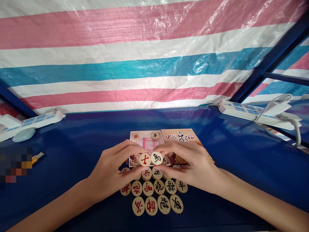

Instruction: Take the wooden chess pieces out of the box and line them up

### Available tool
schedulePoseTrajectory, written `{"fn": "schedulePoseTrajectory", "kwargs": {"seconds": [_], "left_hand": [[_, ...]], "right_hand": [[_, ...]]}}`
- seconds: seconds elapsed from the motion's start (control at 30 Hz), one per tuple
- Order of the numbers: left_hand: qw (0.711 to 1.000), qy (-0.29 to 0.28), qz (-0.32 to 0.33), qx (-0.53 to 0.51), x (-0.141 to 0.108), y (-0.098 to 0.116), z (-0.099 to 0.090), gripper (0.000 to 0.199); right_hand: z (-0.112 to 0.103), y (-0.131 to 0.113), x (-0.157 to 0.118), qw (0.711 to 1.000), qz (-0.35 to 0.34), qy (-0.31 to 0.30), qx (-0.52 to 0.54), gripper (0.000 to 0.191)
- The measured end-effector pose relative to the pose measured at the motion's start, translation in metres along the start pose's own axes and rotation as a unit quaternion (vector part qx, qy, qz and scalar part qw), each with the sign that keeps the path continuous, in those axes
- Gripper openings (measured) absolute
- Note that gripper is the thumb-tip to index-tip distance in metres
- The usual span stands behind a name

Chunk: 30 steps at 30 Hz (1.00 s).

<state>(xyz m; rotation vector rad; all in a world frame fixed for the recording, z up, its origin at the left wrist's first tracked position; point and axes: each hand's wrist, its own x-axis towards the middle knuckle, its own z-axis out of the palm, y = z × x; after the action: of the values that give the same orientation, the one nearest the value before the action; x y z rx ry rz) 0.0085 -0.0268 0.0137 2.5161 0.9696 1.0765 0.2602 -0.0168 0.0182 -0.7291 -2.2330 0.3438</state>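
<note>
Between thumb and fingers, my left hand pinches a round xiangqi piece with a red character. My right hand grips another piece with a black character. The two pieces are side by side, faces toward me, above the near edge of an open box. Inside the box lie a few pieces, one red and one black, and a folded sheet with red lines. Below my hands, rows of red-marked pieces and black-marked pieces lie on the blue table; my fingers partly hide the upper row.
The printed box lid lies right of the box. White power strips stand at the back left and back right, the latter with cables. A pale computer mouse is at left. Behind hangs a striped tarp with blue metal posts.
</note>
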Motion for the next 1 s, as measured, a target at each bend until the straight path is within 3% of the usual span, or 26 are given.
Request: {"fn": "schedulePoseTrajectory", "kwargs": {"seconds": [1.0], "left_hand": [[1.000,0.000,0.006,0.004,-0.0007,-0.0027,0.0012,0.029]], "right_hand": [[0.0016,0.0015,-0.0007,1.000,-0.008,0.015,-0.018,0.030]]}}
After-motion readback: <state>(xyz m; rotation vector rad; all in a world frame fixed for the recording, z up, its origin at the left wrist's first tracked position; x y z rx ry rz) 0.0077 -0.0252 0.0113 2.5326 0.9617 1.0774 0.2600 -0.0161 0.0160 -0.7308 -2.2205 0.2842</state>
